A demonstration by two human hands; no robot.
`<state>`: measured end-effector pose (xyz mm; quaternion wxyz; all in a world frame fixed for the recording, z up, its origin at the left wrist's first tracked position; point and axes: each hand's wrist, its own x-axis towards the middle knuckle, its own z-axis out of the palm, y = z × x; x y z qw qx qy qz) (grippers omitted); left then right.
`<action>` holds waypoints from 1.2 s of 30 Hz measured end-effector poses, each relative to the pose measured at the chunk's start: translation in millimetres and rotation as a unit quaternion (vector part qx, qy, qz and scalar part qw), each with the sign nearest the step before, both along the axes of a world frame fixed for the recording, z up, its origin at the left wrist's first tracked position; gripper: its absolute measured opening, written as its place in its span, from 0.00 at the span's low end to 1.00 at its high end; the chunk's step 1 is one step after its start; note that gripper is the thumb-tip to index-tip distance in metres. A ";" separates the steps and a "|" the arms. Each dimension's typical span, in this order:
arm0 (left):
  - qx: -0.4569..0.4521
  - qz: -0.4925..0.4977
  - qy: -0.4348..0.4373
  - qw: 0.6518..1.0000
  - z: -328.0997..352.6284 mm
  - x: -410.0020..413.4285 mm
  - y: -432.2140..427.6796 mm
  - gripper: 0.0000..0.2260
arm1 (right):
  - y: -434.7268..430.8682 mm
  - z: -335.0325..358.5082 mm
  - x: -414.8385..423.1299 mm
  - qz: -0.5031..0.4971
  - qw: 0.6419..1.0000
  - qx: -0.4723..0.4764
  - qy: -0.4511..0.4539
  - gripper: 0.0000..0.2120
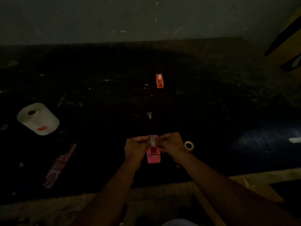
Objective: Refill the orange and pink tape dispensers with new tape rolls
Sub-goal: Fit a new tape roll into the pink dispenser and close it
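The scene is very dark. A pink tape dispenser (153, 156) stands on the black table (211, 128) near its front edge, with a pale tape roll (152, 141) in its top. My left hand (136, 147) and my right hand (170, 143) pinch that roll from either side, fingers closed on it. An orange tape dispenser (159, 80) stands farther back in the middle, with a white roll in it. A small loose tape roll (189, 145) lies flat just right of my right hand.
A large white paper roll (38, 119) lies at the left. A pink packet (59, 167) lies near the front left. A pale scrap (149, 115) sits mid-table. A wooden edge (162, 190) borders the table's front; a wall rises behind.
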<state>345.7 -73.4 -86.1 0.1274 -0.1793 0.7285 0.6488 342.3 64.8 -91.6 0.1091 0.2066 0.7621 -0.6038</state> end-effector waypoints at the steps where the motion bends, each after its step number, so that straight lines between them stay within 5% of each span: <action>1: -0.007 0.002 -0.003 1.000 -0.5 -0.4 -0.5 0.13 | 0.2 -1.6 -1.2 0.003 1.000 0.005 -0.007 0.03; 9: -0.096 0.021 -0.022 0.995 -4.0 0.1 3.1 0.12 | 0.3 -10.3 -5.4 0.014 0.999 0.002 -0.051 0.12; 13: -0.132 0.017 -0.013 0.991 -4.1 -4.9 3.3 0.11 | -3.0 -7.1 -6.4 0.012 0.998 0.034 -0.049 0.04; 18: -0.138 0.022 -0.042 0.989 -6.6 -7.5 0.9 0.23 | -1.3 -20.2 -12.1 -0.001 0.997 0.076 -0.028 0.06; 24: -0.136 -0.013 -0.044 0.990 -6.4 -8.6 -2.8 0.17 | 3.9 -14.5 -9.7 0.032 0.996 0.074 -0.039 0.16; 36: -0.168 -0.039 -0.037 0.984 -0.5 -13.0 -2.7 0.13 | 3.2 -13.6 -12.3 0.029 0.995 0.084 -0.035 0.19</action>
